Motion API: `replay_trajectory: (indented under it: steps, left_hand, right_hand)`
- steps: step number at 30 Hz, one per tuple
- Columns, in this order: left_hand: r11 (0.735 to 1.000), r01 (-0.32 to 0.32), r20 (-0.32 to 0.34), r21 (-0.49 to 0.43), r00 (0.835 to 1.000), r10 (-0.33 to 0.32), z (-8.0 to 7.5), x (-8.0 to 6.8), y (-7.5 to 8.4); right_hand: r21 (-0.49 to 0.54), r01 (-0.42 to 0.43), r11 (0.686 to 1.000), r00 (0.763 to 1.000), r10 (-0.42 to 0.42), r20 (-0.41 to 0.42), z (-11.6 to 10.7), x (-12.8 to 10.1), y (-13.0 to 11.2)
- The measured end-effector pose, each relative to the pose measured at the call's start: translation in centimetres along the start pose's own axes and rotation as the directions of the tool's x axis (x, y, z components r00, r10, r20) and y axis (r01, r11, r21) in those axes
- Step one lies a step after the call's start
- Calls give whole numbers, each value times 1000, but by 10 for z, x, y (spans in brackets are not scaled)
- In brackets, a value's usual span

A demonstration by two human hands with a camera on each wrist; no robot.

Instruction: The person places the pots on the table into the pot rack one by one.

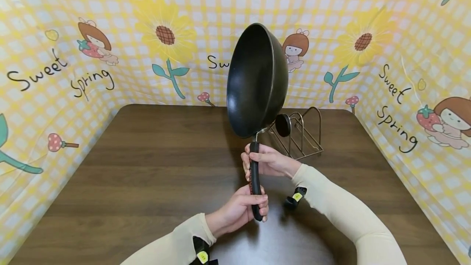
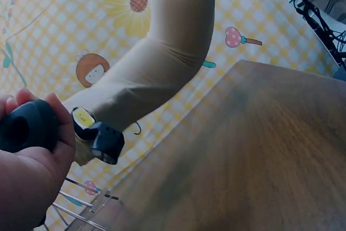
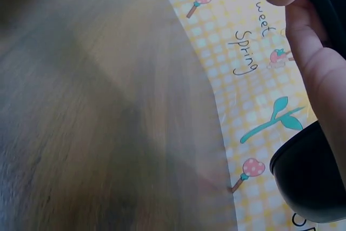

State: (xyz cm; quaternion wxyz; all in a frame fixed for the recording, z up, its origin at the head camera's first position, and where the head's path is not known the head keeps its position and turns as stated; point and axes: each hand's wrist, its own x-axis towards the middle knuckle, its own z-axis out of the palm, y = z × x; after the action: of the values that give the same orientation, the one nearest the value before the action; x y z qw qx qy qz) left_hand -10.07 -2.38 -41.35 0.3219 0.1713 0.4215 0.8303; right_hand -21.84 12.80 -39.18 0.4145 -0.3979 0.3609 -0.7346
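Observation:
A deep black wok [image 1: 250, 81] is held up above the table, tilted on its side with its hollow facing left and its long black handle [image 1: 255, 179] pointing down. My left hand [image 1: 237, 207] grips the lower end of that handle, thumb across the front. Higher up, just below the wok's bowl, my right hand [image 1: 270, 160] holds the same handle. In the left wrist view the handle's butt end [image 2: 32, 125] shows inside the curled left fingers. The right wrist view catches part of the wok's dark bowl [image 3: 313, 177] beyond the right hand [image 3: 324, 74].
Behind the right hand, a bronze-coloured wire rack [image 1: 303, 134] stands on the brown wooden table [image 1: 147, 167]. A round black disc [image 1: 283, 125] shows at the rack's left, partly behind the wok. Yellow checked cloth [image 1: 206, 11] walls in the table's back and sides.

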Motion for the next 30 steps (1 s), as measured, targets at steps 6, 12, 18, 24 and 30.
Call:
replay_trajectory:
  steps: [6, 12, 18, 24, 30]
  left_hand:
    - [999, -32, 45, -27, 998, 34, -1, 8, -9]
    - [998, -57, 65, -29, 996, 58, 0, 16, -13]
    - [996, -78, 99, -31, 992, 81, 3, 23, -12]
    - [996, -85, 148, -42, 985, 90, 5, 31, -14]
    - [994, -88, 184, -63, 978, 98, 8, 41, -17]
  right_hand:
    - [-25, -25, 999, 1000, 25, -15, 1, -7, -7]
    - [-45, -32, 998, 999, 31, -19, 0, -11, -14]
    - [-67, -16, 998, 1000, 15, -14, 0, -15, -22]
    - [-111, -27, 993, 999, 24, -23, 0, -20, -30]
    - [-148, -58, 987, 998, 51, -48, 2, -28, -42]
